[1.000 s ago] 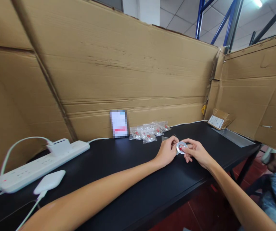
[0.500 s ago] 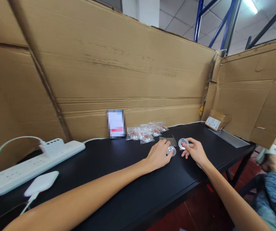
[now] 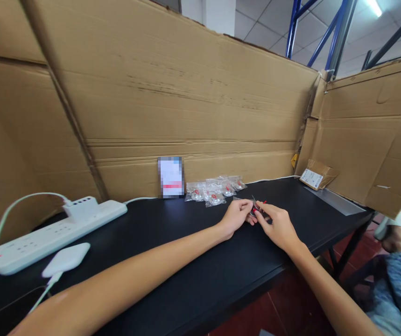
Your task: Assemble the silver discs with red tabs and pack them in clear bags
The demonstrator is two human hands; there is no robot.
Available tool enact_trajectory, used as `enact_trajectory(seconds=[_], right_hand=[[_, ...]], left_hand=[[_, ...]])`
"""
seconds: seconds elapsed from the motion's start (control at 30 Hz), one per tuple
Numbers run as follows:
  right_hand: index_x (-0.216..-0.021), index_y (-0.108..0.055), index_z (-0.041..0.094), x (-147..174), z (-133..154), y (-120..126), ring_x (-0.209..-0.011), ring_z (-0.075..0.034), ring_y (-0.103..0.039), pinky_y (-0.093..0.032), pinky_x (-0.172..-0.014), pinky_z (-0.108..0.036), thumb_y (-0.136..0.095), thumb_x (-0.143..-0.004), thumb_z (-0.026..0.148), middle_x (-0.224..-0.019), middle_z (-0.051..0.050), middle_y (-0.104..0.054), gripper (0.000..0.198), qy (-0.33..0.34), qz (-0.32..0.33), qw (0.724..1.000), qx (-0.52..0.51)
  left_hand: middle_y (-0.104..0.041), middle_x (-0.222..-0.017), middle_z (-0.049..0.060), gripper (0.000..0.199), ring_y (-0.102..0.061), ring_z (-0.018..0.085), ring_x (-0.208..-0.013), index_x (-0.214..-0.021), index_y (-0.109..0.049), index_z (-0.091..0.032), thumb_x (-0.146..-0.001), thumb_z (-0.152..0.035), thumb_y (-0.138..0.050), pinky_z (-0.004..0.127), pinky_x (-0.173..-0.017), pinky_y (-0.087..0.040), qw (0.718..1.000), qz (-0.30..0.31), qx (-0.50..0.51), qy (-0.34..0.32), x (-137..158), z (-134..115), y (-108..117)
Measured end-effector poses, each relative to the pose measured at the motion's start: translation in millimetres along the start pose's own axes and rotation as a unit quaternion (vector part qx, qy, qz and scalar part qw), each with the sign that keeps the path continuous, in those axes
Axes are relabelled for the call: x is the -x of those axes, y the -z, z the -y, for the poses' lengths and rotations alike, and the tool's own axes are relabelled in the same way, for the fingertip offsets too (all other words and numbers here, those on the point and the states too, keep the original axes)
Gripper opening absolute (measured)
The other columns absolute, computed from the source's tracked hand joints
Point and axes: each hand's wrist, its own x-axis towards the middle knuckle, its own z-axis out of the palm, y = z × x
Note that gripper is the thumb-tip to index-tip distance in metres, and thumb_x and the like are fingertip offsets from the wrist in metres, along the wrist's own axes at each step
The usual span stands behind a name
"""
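Observation:
My left hand [image 3: 238, 215] and my right hand [image 3: 277, 226] meet above the black table [image 3: 186, 247], fingers closed round small round silver discs with red parts [image 3: 254, 212]. The fingers cover most of the discs, so how they lie against each other cannot be made out. A red bit also shows by the right fingertips. Behind the hands, the edge of a clear plastic piece peeks out on the table. To the left of it, several clear bags [image 3: 214, 199], each with a round silver disc marked red, lie in an overlapping pile.
A blurred-out upright panel [image 3: 171, 177] leans on the cardboard wall [image 3: 193, 112]. At left are a white power strip [image 3: 51, 237] and a white charger [image 3: 66, 259] with cables. A cardboard packet [image 3: 316, 175] and a clear sheet [image 3: 336, 201] lie right. Another person's legs show at far right.
The hands were apart, each with a silver disc. My right hand has moved left and my left hand has lifted to it, bringing the discs together. The view has shifted slightly.

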Motion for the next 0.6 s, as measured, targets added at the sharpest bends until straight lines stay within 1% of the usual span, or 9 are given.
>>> enact_trajectory(seconds=[0.07,0.13,0.23,0.33,0.47,0.6], right_hand=[[-0.12,-0.065,0.022,-0.4,0.1,0.1,-0.1,-0.024,-0.067,-0.055,-0.085,-0.035,-0.048,-0.093,0.024,-0.116,-0.01,-0.068,0.033,0.022,0.007,1.0,-0.001],[-0.119,-0.066,0.024,-0.6,-0.9,0.7,-0.108,-0.025,-0.064,-0.051,-0.094,-0.038,-0.048,-0.092,0.021,-0.118,-0.009,-0.067,0.032,0.04,0.008,0.999,-0.005],[-0.118,-0.067,0.025,-0.5,-3.0,1.1,-0.11,-0.025,-0.063,-0.05,-0.096,-0.039,-0.049,-0.092,0.019,-0.118,-0.007,-0.068,0.032,0.044,-0.001,0.999,-0.021],[-0.12,-0.065,0.025,0.0,-4.5,0.5,-0.11,-0.025,-0.063,-0.051,-0.096,-0.039,-0.05,-0.091,0.02,-0.12,-0.007,-0.067,0.033,0.035,-0.02,0.999,-0.025],[-0.122,-0.064,0.025,0.4,-6.5,-0.2,-0.11,-0.025,-0.063,-0.052,-0.095,-0.04,-0.05,-0.092,0.021,-0.12,-0.008,-0.067,0.033,0.023,-0.038,0.999,-0.02],[-0.12,-0.065,0.023,1.3,-9.3,-1.1,-0.113,-0.025,-0.061,-0.051,-0.098,-0.042,-0.051,-0.092,0.023,-0.122,-0.008,-0.065,0.032,0.016,-0.053,0.998,-0.02]], left_hand=[[-0.068,-0.076,0.009,0.031,-0.064,0.013,-0.063,-0.088,-0.065,-0.009,-0.086,-0.039,-0.061,0.026,-0.062,-0.053,0.998,0.0,0.059,0.009,1.4,-2.1,0.5],[-0.069,-0.088,0.011,0.026,-0.065,0.014,-0.073,-0.097,-0.067,-0.009,-0.086,-0.033,-0.064,0.028,-0.071,-0.054,0.995,0.0,0.103,0.008,1.9,-3.3,1.8],[-0.069,-0.1,0.012,0.028,-0.065,0.016,-0.084,-0.105,-0.066,-0.011,-0.082,-0.026,-0.069,0.031,-0.08,-0.054,0.989,0.009,0.149,0.005,0.7,-3.0,5.0],[-0.069,-0.096,0.011,0.028,-0.066,0.015,-0.08,-0.104,-0.066,-0.011,-0.082,-0.027,-0.069,0.031,-0.079,-0.054,0.986,0.029,0.164,0.023,-0.5,-2.6,7.3],[-0.069,-0.086,0.01,0.028,-0.067,0.015,-0.073,-0.104,-0.065,-0.01,-0.084,-0.03,-0.067,0.03,-0.077,-0.054,0.988,0.046,0.142,0.039,0.7,-4.7,6.3],[-0.069,-0.087,0.01,0.031,-0.069,0.016,-0.076,-0.108,-0.063,-0.011,-0.084,-0.03,-0.067,0.034,-0.084,-0.053,0.985,0.064,0.146,0.06,1.6,-5.7,5.9]])
